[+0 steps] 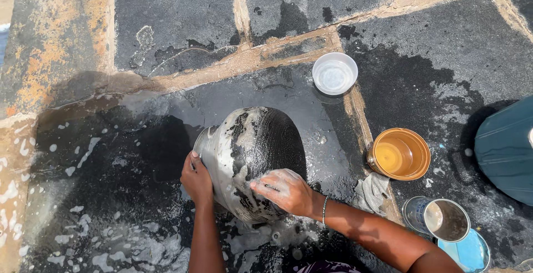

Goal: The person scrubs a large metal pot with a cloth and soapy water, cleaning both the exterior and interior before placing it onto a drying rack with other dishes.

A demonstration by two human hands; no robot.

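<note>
Round pot point(250, 159): silver-grey metal with black soot patches and white soap streaks. Small bowl point(335, 73): white. Cup point(400, 153): orange-brown. Paving point(177, 12): dark grey slabs, tan joints, white foam flecks. Cloth point(506, 148): teal.

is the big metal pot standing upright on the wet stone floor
No, the metal pot lies tipped on its side, with the left hand at its rim and the right hand on its soapy wall.
</note>
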